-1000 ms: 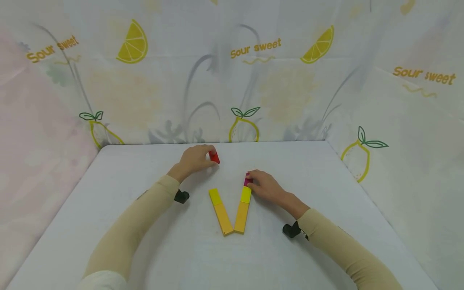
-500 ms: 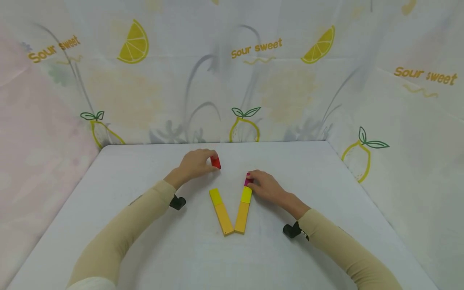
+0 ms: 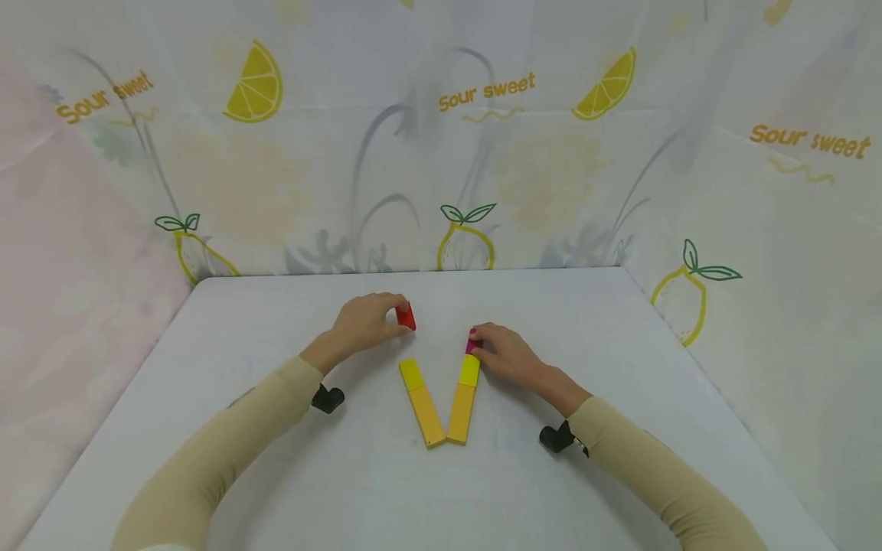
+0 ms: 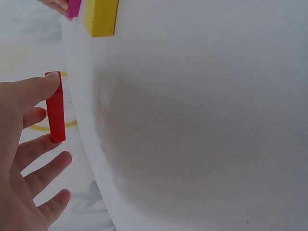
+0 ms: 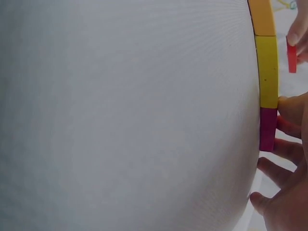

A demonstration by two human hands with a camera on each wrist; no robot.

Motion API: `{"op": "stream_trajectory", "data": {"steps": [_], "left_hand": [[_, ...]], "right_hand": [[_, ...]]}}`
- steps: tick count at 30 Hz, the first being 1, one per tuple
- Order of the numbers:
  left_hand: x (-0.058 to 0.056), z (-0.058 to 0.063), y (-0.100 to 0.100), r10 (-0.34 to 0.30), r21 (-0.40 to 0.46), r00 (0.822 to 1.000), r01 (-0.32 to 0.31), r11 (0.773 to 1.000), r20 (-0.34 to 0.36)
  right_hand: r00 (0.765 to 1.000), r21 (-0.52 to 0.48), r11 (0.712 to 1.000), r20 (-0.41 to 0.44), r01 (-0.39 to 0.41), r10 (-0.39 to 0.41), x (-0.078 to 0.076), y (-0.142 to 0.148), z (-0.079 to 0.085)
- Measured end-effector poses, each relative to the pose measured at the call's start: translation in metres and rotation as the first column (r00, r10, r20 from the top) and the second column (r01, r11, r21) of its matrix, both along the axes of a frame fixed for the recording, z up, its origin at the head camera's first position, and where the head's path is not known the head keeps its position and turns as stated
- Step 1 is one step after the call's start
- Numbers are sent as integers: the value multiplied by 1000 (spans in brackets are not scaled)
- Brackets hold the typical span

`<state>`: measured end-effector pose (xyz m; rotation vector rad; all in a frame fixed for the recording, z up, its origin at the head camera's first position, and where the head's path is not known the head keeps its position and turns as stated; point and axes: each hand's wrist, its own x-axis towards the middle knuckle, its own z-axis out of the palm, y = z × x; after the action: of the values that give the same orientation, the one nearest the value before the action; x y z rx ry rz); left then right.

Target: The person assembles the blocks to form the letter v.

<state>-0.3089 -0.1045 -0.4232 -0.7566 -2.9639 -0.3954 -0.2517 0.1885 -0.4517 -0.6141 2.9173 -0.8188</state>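
Between thumb and fingers, my left hand [image 3: 363, 321] pinches a small red block [image 3: 406, 317]. The left wrist view shows that red block [image 4: 56, 108] held above the table, its lower end on a fingertip. My right hand [image 3: 510, 356] holds a magenta block [image 5: 268, 129] by its side, on the table. The magenta block's end meets a bright yellow block [image 3: 469, 370], which continues into a longer orange-yellow block [image 3: 461, 414]. A second row, made of a yellow block [image 3: 411, 375] and an orange-yellow block [image 3: 427, 417], slants to the left. Both rows meet at the near end in a V.
The blocks lie on a white table [image 3: 441, 497]. Behind it stands a cloth backdrop [image 3: 537, 184] printed with lemons. Black wrist cameras hang below both sleeves, the left camera [image 3: 328, 399] and the right camera [image 3: 555, 438], close to the tabletop.
My left hand has come nearer to me with the red block, toward the far end of the left row. The right hand and the laid blocks stay where they were.
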Motion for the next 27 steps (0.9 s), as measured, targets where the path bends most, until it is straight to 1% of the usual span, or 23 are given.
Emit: {"op": "stream_trajectory", "data": {"steps": [4,10,13,17,20,23,27], "left_hand": [[5,0,-2,-4,-19,1000,3,1000,-10],[11,1,-4,-40,-36,997,38,999,-66],[13,0,-5,-48,-39,995,45,998,-83],[17,-1,-5,-50,-27,994,47,999,-101],[19,-2,-6,-55,-9,991,54,998,-121],[20,-4,-6,-52,0,991,52,999,-120],[21,-5,-6,-39,-3,995,38,999,-94]], "right_hand": [[1000,-3,1000,-10,-5,5,0,0,0],[1000,3,1000,-17,-1,1,0,-1,-2],[1000,3,1000,-9,5,-5,1,-1,-2],[1000,4,1000,-4,-1,1,1,-1,-2],[1000,5,1000,-16,-8,8,1,-1,-2],[999,4,1000,-32,-12,12,0,0,-3],[998,2,1000,-53,-20,20,-1,1,-5]]}}
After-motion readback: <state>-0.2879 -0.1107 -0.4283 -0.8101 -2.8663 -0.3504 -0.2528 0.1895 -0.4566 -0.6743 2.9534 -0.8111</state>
